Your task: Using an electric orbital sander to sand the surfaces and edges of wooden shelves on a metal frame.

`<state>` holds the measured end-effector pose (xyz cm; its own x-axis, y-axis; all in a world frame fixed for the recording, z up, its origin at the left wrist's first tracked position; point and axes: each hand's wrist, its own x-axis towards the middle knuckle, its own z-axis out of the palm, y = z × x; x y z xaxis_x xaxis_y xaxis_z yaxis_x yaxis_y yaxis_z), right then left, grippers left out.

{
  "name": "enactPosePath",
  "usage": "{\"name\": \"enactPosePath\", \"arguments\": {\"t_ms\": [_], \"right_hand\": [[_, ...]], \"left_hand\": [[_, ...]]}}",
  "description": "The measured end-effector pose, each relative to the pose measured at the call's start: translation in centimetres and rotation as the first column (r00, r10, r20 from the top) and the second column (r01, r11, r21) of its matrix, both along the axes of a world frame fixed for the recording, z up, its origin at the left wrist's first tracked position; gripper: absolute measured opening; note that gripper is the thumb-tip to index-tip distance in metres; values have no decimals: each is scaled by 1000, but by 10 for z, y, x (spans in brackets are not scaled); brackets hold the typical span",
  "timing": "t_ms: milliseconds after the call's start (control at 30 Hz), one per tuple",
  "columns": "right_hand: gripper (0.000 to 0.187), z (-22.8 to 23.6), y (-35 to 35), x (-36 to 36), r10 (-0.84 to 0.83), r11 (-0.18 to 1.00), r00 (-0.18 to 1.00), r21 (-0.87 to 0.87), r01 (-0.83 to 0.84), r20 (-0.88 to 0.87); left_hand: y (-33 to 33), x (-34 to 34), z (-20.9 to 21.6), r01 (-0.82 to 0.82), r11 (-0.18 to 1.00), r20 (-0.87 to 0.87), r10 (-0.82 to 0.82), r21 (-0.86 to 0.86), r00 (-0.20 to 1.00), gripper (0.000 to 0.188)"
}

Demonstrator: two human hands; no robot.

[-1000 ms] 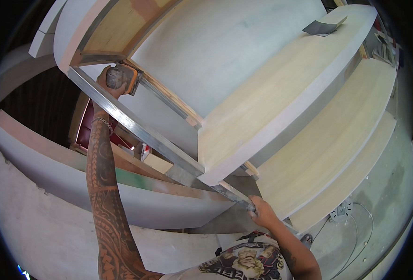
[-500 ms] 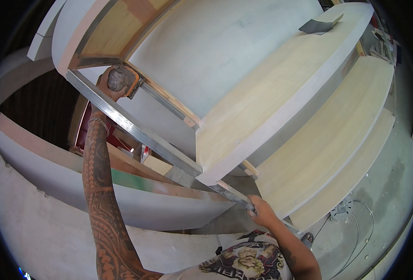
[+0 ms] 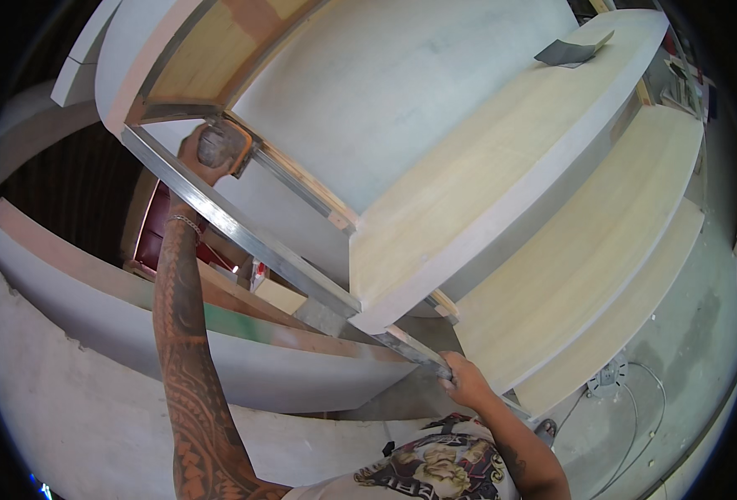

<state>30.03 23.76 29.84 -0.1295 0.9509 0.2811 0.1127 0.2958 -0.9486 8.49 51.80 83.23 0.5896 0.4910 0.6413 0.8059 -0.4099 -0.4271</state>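
Note:
My left hand [image 3: 192, 160] reaches far out under the metal rail, fingers wrapped round a dusty power sander [image 3: 217, 147] with an orange housing. The sander is at the inner corner of the curved white panel's [image 3: 147, 58] wooden frame, against its inside surface; its pad is hidden. My right hand [image 3: 466, 381] is closed on the lower end of a long metal rail [image 3: 218, 212], just below the corner of a stepped curved unit. That unit has a pale wooden shelf [image 3: 468, 200] with a white edge.
A grey sheet of sandpaper [image 3: 564, 53] lies curled on the upper shelf. Further pale curved steps [image 3: 577, 242] descend at the right. On the floor, a round cable reel [image 3: 608, 375] trails a cord. A curved white panel [image 3: 277, 367] with green and pink patches stands below my left arm.
My left forearm has shifted slightly right, and the sander has moved a little with it. My right hand keeps its place on the rail.

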Motion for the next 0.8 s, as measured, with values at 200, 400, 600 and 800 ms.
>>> {"name": "enactPosePath", "arguments": {"t_ms": [200, 400, 600, 800], "right_hand": [[49, 1, 1, 4, -1, 1000, 1000, 0, 1, 13], [50, 1, 2, 3, 11, 1000, 1000, -10, -11, 10], [52, 2, 2, 3, 30, 999, 1000, -22, -30, 8], [50, -3, 2, 3, 21, 1000, 1000, 19, -21, -3]], "left_hand": [[-19, 17, -47, 5, 998, -133, -14, -69, 991, 79], [-19, 20, -47, -20, 999, -125, 14, -49, 992, 81], [2, 0, -13, 58, 996, -57, -54, 62, 997, 82], [13, -12, 1, 24, 997, 61, -29, 73, 998, 86]]}}
